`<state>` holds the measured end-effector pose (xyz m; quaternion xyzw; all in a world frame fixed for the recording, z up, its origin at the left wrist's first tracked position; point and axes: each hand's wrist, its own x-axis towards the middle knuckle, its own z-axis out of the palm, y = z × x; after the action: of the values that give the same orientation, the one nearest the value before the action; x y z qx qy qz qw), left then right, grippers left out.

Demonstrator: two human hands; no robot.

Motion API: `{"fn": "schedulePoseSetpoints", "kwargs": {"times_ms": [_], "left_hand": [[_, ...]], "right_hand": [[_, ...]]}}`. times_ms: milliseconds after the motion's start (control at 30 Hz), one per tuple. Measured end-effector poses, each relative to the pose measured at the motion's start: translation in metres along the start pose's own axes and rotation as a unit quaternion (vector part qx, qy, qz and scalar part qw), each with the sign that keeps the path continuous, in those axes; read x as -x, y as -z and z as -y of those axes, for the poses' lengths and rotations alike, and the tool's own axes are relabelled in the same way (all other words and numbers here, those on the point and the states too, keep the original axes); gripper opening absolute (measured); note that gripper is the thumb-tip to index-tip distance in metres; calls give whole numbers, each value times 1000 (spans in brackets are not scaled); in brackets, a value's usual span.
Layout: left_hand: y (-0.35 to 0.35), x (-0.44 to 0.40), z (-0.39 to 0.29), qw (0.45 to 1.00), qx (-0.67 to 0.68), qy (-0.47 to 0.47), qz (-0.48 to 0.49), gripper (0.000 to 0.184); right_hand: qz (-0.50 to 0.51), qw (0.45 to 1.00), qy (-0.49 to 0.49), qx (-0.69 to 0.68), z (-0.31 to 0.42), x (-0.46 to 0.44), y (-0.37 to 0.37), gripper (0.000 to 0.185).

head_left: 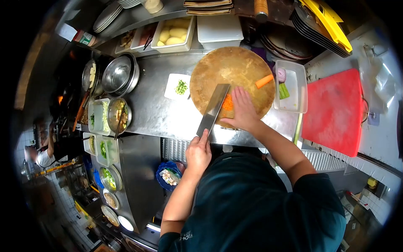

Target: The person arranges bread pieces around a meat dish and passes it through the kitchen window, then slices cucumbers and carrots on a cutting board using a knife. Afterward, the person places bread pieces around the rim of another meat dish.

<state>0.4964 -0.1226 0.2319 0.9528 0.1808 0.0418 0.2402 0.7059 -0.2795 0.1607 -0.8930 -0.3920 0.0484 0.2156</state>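
The fingers [205, 136] of the left hand [198, 155] are closed around the handle end of the cleaver [213, 109]. The fingers of the right hand [244, 110] are extended and slightly parted, palm down; what lies beneath the palm cannot be determined.

Diced carrot [227, 103] lies just left of the right fingers, between them and the blade. Both rest on the round chopping board [226, 63], which extends ahead of the fingers. A carrot length [264, 81] lies ahead and to the right of the right fingers.

Handling: the cleaver is likely stiff and blade-heavy; hold it at the handle, close to the blade. The dice should be light, firm and moist, prone to scatter; gather them with a flat palm, clear of the edge. Grip the carrot length along its sides; it may roll.

Farther left of the fingers, a white dish [170, 93] of chopped greens [181, 87] stands on the table [147, 113]. Farther right is a clear container [297, 94].
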Motion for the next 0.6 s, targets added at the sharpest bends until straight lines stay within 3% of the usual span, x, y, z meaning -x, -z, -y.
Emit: {"fn": "schedulePoseSetpoints", "kwargs": {"times_ms": [100, 200, 233, 267, 333, 500, 600], "left_hand": [[19, 0, 3, 993, 110, 24, 42, 48], [20, 1, 24, 963, 259, 68, 21, 46], [28, 10, 25, 893, 364, 244, 99, 53], [23, 12, 37, 885, 390, 233, 101, 65], [14, 18, 48, 830, 465, 295, 95, 73], [-26, 14, 46, 791, 525, 302, 91, 79], [-36, 1, 26, 814, 500, 273, 118, 79]], "right_hand": [[-13, 1000, -10, 6, 4, -6, -6, 113], [-21, 999, -29, -3, 7, -18, -10, 108], [-24, 999, -33, -3, 9, -22, -12, 104], [-27, 999, -37, -2, 11, -28, -13, 100], [-37, 998, -44, -11, 16, -34, -17, 92], [-62, 995, -71, -42, 24, -40, -24, 76], [-76, 993, -77, -37, 28, -44, -28, 74]]}}
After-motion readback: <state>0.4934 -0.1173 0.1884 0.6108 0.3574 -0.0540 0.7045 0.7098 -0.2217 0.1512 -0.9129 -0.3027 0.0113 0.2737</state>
